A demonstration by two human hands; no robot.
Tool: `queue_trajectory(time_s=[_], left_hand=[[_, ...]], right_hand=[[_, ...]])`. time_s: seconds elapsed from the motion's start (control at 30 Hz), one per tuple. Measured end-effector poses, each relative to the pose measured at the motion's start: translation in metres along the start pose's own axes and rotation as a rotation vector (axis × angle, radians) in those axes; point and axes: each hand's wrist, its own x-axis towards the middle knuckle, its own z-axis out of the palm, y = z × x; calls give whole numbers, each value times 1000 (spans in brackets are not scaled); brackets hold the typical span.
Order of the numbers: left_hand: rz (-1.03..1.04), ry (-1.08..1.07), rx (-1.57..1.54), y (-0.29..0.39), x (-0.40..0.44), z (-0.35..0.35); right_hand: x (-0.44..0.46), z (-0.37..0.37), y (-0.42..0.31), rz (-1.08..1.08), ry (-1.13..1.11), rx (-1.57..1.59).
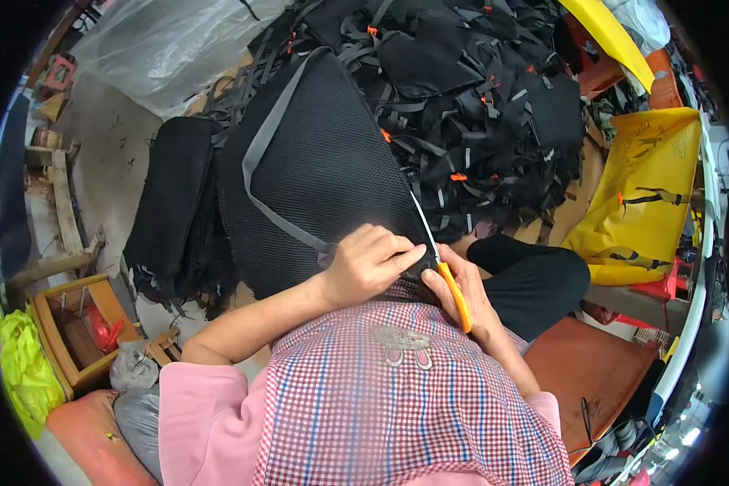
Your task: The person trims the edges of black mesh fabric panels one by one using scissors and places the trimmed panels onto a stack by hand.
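Note:
A large black mesh panel with a grey strap lies across my lap. My left hand is closed on the panel's lower right part, its fingers pinched near the edge. Close beside it, my right hand is wrapped round scissors with orange handles, and its thumb and fingers also meet the panel's edge. The scissor blades point up and away along that edge. Whatever small part lies between my left fingertips is too small to make out.
Beyond the panel lies a big heap of black pieces with straps and orange clips. Stacked black panels are at the left. A yellow bag stands at the right, above a brown board. A wooden stool sits lower left.

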Motion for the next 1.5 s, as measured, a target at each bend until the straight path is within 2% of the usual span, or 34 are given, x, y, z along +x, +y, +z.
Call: queue_trajectory(time_s=[0.17,0.27,0.3,0.33,0.4,0.47,0.63,0.67,0.73,0.8,0.87,0.93,1.0,1.07,1.13,1.2,1.27,1.33,1.4,1.47,1.5], left_hand=[[40,-3,-77,2,-2,4],[69,-53,-130,2,-8,7],[79,-70,-149,2,-9,7],[92,-90,-172,3,-9,7],[135,-165,-239,4,-7,4],[137,-271,-361,-1,-7,2],[-18,-633,-550,-11,10,-45],[-36,-723,-591,-16,15,-57],[-133,-885,-686,-20,29,-85],[-260,-1081,-674,-22,33,-111],[-313,-1170,-664,-26,31,-134],[-397,-1374,-414,-29,33,-162],[-491,-1455,-239,-39,23,-189],[-659,-1494,-49,-36,21,-204],[-398,-1402,125,-30,45,-214],[-455,-1157,103,-26,89,-204],[-251,-631,14,-37,115,-181],[-273,-330,70,-54,137,-137],[-190,-300,134,-98,142,-82],[-382,-392,-169,-113,142,-30],[-457,-524,-124,-105,149,-21]], right_hand=[[-1,0,2,186,15,189],[11,-1,-7,207,101,179],[21,0,3,84,123,139],[33,-2,11,63,103,165],[68,2,13,-184,243,150],[98,-7,-4,-88,178,96],[182,6,-4,16,238,942],[192,0,-11,20,200,1045],[220,-8,-8,3,294,1121],[254,-11,15,-123,398,1126],[258,-16,27,-204,478,886],[225,-16,21,-318,548,521],[172,-11,2,-355,473,552],[120,-11,-15,-480,522,218],[88,-2,-22,-470,518,335],[61,2,-17,-343,458,404],[42,9,-20,-314,439,486],[30,15,-12,-330,410,498],[20,16,-11,-323,373,547],[11,13,-15,-289,332,638],[6,8,-11,-224,242,714]])
